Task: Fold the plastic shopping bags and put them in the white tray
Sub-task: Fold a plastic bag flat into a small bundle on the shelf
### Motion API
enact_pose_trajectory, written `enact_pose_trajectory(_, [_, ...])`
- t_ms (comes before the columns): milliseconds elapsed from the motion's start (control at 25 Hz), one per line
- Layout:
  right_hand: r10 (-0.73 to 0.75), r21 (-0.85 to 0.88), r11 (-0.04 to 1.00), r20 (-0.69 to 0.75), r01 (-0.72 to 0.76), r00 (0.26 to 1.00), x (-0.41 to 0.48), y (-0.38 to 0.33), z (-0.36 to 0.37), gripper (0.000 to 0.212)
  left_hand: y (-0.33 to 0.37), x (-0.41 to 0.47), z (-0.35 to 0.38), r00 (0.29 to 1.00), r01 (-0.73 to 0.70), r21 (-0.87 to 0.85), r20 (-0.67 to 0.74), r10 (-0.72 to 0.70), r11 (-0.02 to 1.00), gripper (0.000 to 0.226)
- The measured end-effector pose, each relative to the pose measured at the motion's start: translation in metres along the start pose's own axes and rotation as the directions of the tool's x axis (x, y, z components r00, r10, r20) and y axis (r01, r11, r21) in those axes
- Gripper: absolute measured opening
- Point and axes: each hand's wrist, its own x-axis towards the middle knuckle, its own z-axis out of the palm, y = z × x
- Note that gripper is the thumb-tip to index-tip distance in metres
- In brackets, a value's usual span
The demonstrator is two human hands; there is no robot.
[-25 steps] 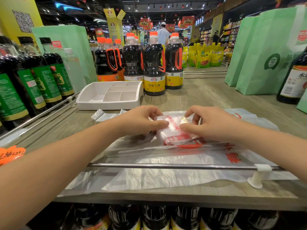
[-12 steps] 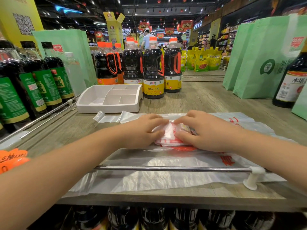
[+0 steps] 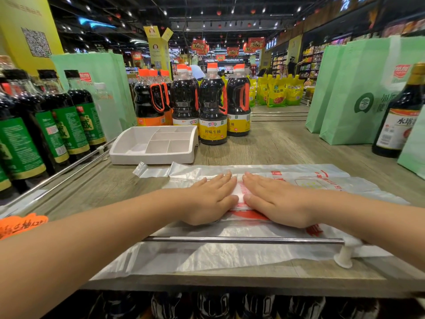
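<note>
Where the metal rail (image 3: 241, 240) crosses the near edge of the wooden shelf (image 3: 276, 146), I see flat plastic shopping bags (image 3: 207, 254) spread under it, clear-white with red print that I cannot read. An orange tag (image 3: 20, 224) with handwriting, too cut off to read, sticks in at the near left.

Just past the rail, both of my hands lie palm down, side by side, on top of the spread bags. The left hand (image 3: 211, 201) and the right hand (image 3: 276, 201) have their fingers straight and together, gripping nothing, and press on a small folded bag (image 3: 240, 194), white with red print, which shows in the narrow gap between them.

Further back to the left, the white tray (image 3: 151, 155) sits on the shelf with several compartments, well apart from the folded bag.

Behind the tray stand dark sauce bottles (image 3: 212, 111) with orange caps; one yellow label reads 鲜味生抽. Green-labelled bottles (image 3: 69, 125) line the left side. On the right a dark bottle (image 3: 400, 120) has a label starting 水塔, next to pale green tote bags (image 3: 358, 95).
</note>
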Motion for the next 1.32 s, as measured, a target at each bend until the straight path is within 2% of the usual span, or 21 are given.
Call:
enact_pose_trajectory(200, [0.059,-0.072,0.996,0.107,-0.052,0.993,-0.019,0.008,-0.006,0.069,-0.003,-0.015,-0.008,0.993,0.042,0.02,0.11,-0.044,0.999,0.061])
enact_pose_trajectory(280, [0.077,-0.049,0.996,0.129,-0.071,0.989,-0.025,0.006,-0.014,0.067,-0.002,-0.015,-0.018,0.99,0.056,-0.012,0.128,-0.054,0.998,0.057])
enact_pose_trajectory(320, [0.083,-0.028,0.996,0.098,-0.081,0.992,-0.023,0.004,-0.016,0.064,0.0,-0.012,-0.022,0.992,0.072,-0.038,0.105,-0.067,0.997,0.056])
enact_pose_trajectory(400, [0.109,0.034,0.994,-0.092,-0.106,0.99,-0.014,-0.004,-0.019,0.048,0.008,-0.005,-0.022,0.993,0.109,-0.06,-0.029,-0.111,0.992,0.048])
enact_pose_trajectory(440, [0.127,0.057,0.991,-0.197,-0.118,0.972,-0.008,-0.008,-0.018,0.041,0.011,-0.002,-0.016,0.986,0.124,-0.025,-0.107,-0.126,0.992,0.045])
enact_pose_trajectory(480, [0.135,0.081,0.99,-0.239,-0.118,0.962,-0.002,-0.01,-0.014,0.041,0.014,-0.001,-0.01,0.98,0.133,0.016,-0.152,-0.13,0.991,0.045])
enact_pose_trajectory(560, [0.101,0.078,0.993,-0.131,-0.091,0.986,0.004,-0.012,-0.005,0.055,0.016,0.001,-0.002,0.986,0.133,0.025,-0.109,-0.129,0.991,0.057])
enact_pose_trajectory(640, [0.08,-0.005,0.997,-0.009,-0.08,0.997,0.004,-0.009,-0.001,0.066,0.012,0.0,0.0,0.992,0.125,0.019,-0.021,-0.125,0.992,0.066])
enact_pose_trajectory(880, [0.101,-0.066,0.993,0.041,-0.099,0.994,-0.011,-0.005,-0.008,0.066,-0.006,-0.009,-0.003,0.998,0.039,0.045,0.054,-0.042,0.998,0.087])
enact_pose_trajectory(960, [0.078,-0.022,0.997,-0.041,-0.079,0.996,-0.016,-0.005,-0.008,0.055,-0.014,-0.014,-0.005,1.0,-0.018,0.065,-0.017,0.019,0.998,0.088])
enact_pose_trajectory(1040, [0.07,0.103,0.993,-0.185,-0.052,0.98,-0.019,-0.003,-0.008,0.037,-0.018,-0.015,-0.011,0.992,-0.068,0.112,-0.094,0.079,0.991,0.085])
enact_pose_trajectory(1200, [0.021,0.131,0.991,-0.319,0.022,0.948,-0.016,0.0,-0.007,0.044,-0.011,-0.013,-0.013,0.976,-0.142,0.207,-0.131,0.172,0.968,0.071])
enact_pose_trajectory(1320, [0.026,0.202,0.978,-0.366,0.052,0.93,-0.012,0.003,-0.005,0.038,-0.008,-0.012,-0.01,0.966,-0.145,0.237,-0.177,0.189,0.961,0.063])
